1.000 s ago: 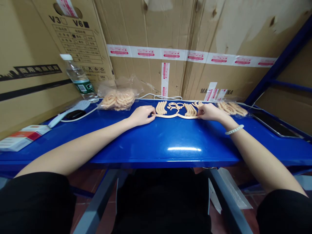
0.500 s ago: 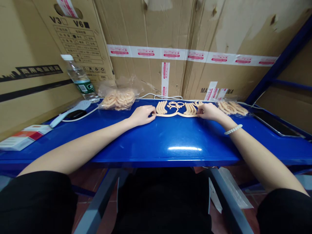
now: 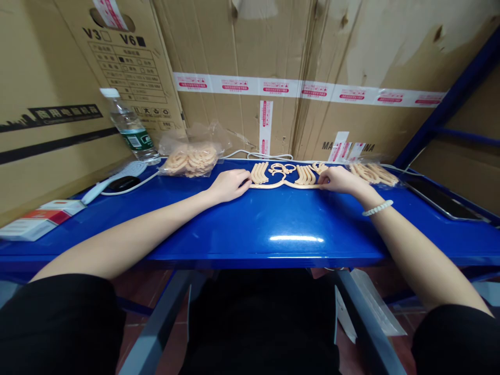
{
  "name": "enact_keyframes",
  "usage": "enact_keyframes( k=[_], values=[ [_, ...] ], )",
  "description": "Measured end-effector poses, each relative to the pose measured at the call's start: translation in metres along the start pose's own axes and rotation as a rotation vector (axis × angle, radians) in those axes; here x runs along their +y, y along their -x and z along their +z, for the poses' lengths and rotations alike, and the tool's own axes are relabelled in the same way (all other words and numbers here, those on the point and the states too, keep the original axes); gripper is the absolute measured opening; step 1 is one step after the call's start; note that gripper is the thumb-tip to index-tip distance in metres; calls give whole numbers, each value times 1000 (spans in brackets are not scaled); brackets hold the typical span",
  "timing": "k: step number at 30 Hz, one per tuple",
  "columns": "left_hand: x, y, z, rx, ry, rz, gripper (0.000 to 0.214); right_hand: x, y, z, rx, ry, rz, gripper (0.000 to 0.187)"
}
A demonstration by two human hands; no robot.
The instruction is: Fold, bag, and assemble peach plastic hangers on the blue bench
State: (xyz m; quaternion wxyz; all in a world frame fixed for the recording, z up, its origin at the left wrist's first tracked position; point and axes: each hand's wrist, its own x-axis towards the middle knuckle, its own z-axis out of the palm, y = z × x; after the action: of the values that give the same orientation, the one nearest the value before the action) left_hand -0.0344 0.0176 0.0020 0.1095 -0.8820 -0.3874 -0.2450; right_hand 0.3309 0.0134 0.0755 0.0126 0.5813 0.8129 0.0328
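Note:
A peach-coloured moulded plastic frame [image 3: 284, 176], with curved strips and small rings joined to one long runner, lies flat on the blue table [image 3: 273, 224] near its far edge. My left hand [image 3: 228, 185] pinches the frame's left end with curled fingers. My right hand [image 3: 340, 180] grips the right end the same way; a white bead bracelet [image 3: 376, 208] sits on that wrist. Both forearms reach out across the tabletop.
A clear bag of peach ring parts [image 3: 191, 156] lies at the back left, loose curved strips [image 3: 372, 173] at the back right. A water bottle [image 3: 130, 126], white cable and handset [image 3: 117, 179], small boxes [image 3: 37, 219] and a dark tablet [image 3: 443, 199] flank the hands. Cardboard cartons [image 3: 273, 67] wall the back.
Both hands stay on the ends of the frame; it has barely shifted. The view has moved very slightly.

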Motion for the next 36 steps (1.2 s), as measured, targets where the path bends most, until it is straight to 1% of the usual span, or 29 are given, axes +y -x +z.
enact_keyframes(
  k=[6, 15, 22, 29, 31, 34, 36],
  values=[
    [-4, 1, 2, 12, 38, 6, 30, 1, 0, -2, -19, 7, 36, 15],
    [-7, 0, 3, -3, 72, 22, 38, -2, 1, -4, -63, 5, 54, 16],
    [-9, 0, 7, 9, 144, -7, 39, 2, 1, -3, -71, 19, 41, 16],
    [-12, -1, 11, 11, 161, 25, 42, 2, 0, -4, -56, 13, 50, 14],
    [-13, -2, 12, 15, 168, 36, 42, 0, 2, -6, -86, -7, 82, 17],
    [-15, -2, 14, 16, 171, 45, 42, -4, 6, -9, -182, -119, 195, 25],
    [-16, -2, 15, 14, 170, 48, 42, -6, 10, -12, -234, -184, 262, 25]
  ],
)
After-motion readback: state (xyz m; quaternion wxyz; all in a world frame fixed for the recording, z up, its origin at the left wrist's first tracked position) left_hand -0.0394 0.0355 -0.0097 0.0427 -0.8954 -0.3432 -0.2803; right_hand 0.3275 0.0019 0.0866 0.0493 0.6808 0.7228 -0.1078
